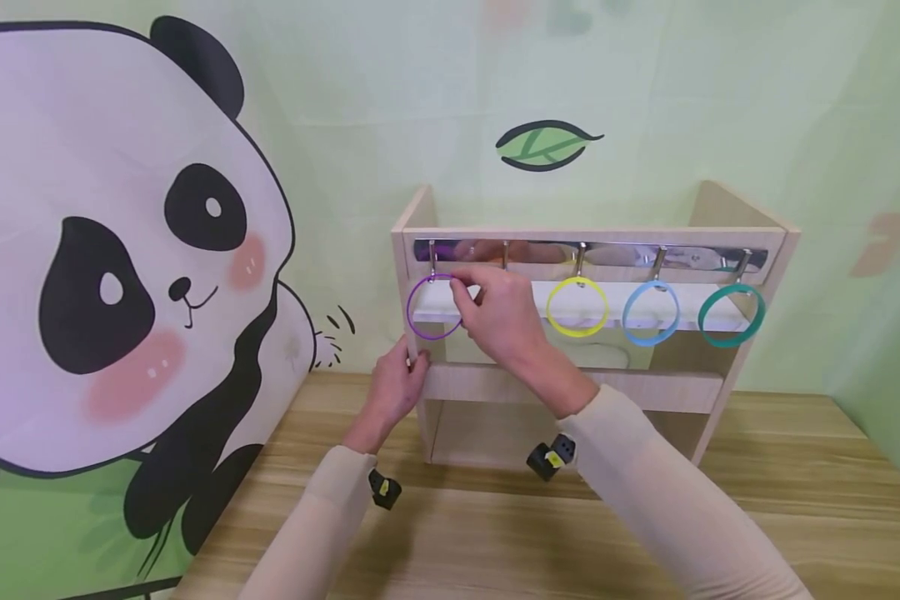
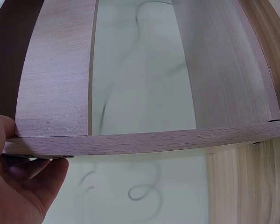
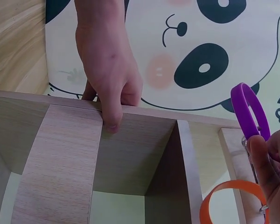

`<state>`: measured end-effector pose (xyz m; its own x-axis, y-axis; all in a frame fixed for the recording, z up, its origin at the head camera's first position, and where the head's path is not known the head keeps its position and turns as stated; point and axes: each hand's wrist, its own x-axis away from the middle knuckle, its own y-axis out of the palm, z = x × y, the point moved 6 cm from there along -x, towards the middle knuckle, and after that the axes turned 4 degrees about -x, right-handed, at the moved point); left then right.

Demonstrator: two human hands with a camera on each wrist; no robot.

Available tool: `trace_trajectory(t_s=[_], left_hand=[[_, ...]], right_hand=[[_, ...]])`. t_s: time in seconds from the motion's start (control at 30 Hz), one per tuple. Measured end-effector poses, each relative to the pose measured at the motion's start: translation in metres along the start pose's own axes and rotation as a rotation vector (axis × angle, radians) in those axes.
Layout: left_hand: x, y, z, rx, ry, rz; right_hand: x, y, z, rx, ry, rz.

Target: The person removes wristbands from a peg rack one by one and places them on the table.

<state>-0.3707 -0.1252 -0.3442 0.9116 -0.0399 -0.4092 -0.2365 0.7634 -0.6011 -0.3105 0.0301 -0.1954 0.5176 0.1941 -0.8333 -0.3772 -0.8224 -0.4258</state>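
Observation:
A purple ring [image 1: 435, 337] is at the leftmost hook [image 1: 432, 258] of a small wooden shelf unit [image 1: 495, 383]. My right hand [image 1: 504, 312] pinches this ring by its edge between thumb and fingertips, close beside the hook. An orange ring [image 3: 233, 185] hangs at the neighbouring hook in the right wrist view; in the head view my right hand hides it. My left hand [image 1: 395, 383] grips the edge of the unit's left side panel, thumb on the inner face and fingers outside.
Yellow [image 1: 577, 333], light blue [image 1: 651, 342] and teal [image 1: 727, 342] rings hang from the other hooks on the metal strip [image 1: 540, 252]. The unit stands on a wood-grain table [image 1: 480, 533]. Behind and left of it is a backdrop with a panda [image 1: 120, 125].

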Motion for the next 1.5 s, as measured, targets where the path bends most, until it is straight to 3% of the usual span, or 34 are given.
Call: trace_trajectory(t_s=[0.37, 0.9, 1.27, 1.5], left_hand=[[0.0, 0.001, 0.0, 0.01, 0.022, 0.029], [0.001, 0.001, -0.002, 0.02, -0.001, -0.052], [0.001, 0.003, -0.003, 0.012, 0.02, -0.064], [0.001, 0.004, -0.003, 0.016, 0.007, -0.076]], right_hand=[[0.018, -0.012, -0.005, 0.038, -0.077, 0.002], [0.087, -0.02, 0.016, 0.063, -0.171, -0.112], [0.135, -0.019, 0.04, 0.034, -0.017, -0.284], [0.161, -0.01, 0.052, 0.062, 0.012, -0.362]])
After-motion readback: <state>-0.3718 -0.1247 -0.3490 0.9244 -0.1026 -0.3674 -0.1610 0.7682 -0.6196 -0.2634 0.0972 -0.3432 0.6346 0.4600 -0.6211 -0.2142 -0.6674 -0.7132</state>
